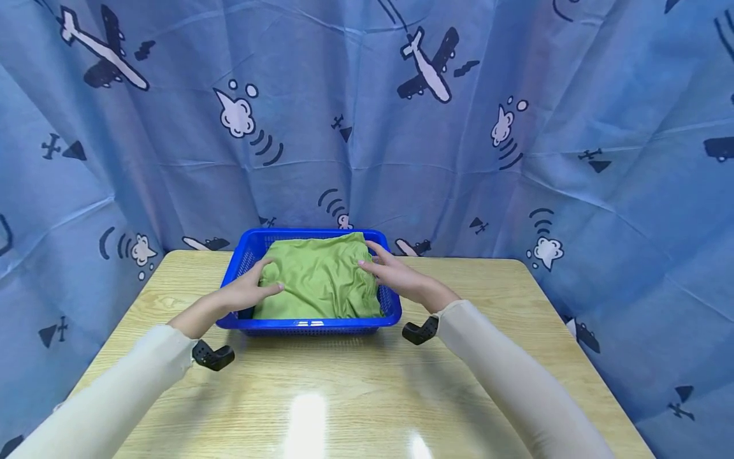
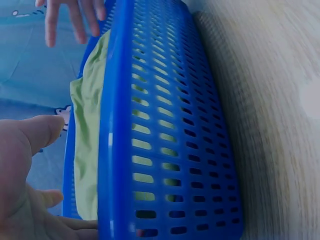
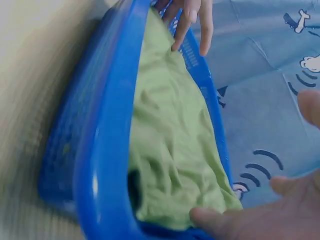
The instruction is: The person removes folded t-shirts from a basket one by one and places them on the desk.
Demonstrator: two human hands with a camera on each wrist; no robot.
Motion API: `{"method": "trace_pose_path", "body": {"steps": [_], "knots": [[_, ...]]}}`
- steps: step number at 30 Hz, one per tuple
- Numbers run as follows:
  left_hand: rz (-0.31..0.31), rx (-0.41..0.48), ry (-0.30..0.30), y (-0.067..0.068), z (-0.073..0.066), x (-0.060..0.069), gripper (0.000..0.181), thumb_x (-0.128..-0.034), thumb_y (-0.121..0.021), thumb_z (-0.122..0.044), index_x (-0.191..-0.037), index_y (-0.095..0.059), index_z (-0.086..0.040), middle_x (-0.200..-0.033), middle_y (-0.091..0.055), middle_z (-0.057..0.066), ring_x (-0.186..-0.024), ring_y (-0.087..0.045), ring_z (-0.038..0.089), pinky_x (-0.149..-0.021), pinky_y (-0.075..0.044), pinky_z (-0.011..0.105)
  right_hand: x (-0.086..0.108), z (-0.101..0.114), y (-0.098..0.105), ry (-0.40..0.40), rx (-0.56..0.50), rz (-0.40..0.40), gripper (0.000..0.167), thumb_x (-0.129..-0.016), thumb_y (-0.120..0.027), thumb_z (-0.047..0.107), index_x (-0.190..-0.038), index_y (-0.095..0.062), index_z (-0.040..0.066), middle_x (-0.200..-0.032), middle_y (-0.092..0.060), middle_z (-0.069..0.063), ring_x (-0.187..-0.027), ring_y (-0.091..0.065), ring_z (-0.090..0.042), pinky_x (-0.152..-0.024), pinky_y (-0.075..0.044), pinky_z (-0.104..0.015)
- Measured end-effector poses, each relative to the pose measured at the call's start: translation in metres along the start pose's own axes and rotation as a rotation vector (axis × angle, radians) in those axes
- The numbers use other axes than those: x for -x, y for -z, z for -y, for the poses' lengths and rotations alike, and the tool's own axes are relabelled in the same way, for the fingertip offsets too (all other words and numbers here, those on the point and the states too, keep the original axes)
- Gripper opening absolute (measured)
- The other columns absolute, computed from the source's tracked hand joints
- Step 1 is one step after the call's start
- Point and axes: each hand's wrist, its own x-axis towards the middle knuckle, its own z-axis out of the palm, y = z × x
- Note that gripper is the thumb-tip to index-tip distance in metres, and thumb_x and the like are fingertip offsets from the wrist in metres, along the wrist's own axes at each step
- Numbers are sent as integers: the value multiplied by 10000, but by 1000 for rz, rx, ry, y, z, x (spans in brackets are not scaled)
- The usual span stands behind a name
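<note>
A blue perforated plastic basket [image 1: 312,323] holds a green cloth [image 1: 321,274] that lies spread and slightly wrinkled inside it. My left hand [image 1: 246,291] is at the basket's left side, fingers spread over the cloth's left edge. On the other side my right hand [image 1: 395,272] reaches over the right rim, fingers apart at the cloth's right edge. In the left wrist view the left hand [image 2: 30,175] is beside the basket rim [image 2: 112,125], thumb raised. The right wrist view shows fingers of the right hand [image 3: 265,205] near the cloth [image 3: 170,135]; whether they touch it I cannot tell.
The basket stands near the back edge of a light wooden table [image 1: 258,395]. Behind and beside the table hangs a blue curtain [image 1: 321,127] printed with planes and clouds. A black device sits at each wrist.
</note>
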Motion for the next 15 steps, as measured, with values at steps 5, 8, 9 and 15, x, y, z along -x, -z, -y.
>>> {"method": "trace_pose_path", "body": {"steps": [5, 8, 9, 15], "knots": [[42, 53, 93, 3, -2, -3, 789, -1059, -494, -341, -1616, -19, -48, -1642, -80, 348, -1493, -206, 533, -1109, -393, 647, -10, 6, -9, -104, -142, -30, 758, -1069, -465, 387, -1639, 7, 227, -1718, -31, -91, -1595, -46, -303, -1279, -118, -556], [46, 77, 136, 3, -1, -4, 776, -1059, -494, -353, -1621, -37, -74, -1618, -142, 361, -1461, -289, 528, -1041, -474, 613, -17, 6, -12, -151, -197, -68, 782, -1057, -492, 378, -1639, -2, 195, -1718, 7, -93, -1594, -27, -313, -1278, -122, -558], [43, 86, 146, 3, -1, -3, 773, -1058, -496, -351, -1620, -45, -73, -1608, -160, 366, -1451, -305, 528, -1028, -486, 606, -19, 6, -12, -167, -214, -76, 788, -1055, -497, 376, -1639, -2, 188, -1718, 15, -95, -1593, -26, -327, -1276, -128, -561], [-18, 155, 170, 5, 0, -5, 757, -1045, -526, -329, -1601, -110, -28, -1570, -229, 364, -1425, -350, 513, -1008, -509, 591, -26, 3, -10, -232, -273, -73, 822, -1051, -504, 381, -1638, 42, 196, -1720, 40, -100, -1572, -89, -420, -1261, -182, -575]]}}
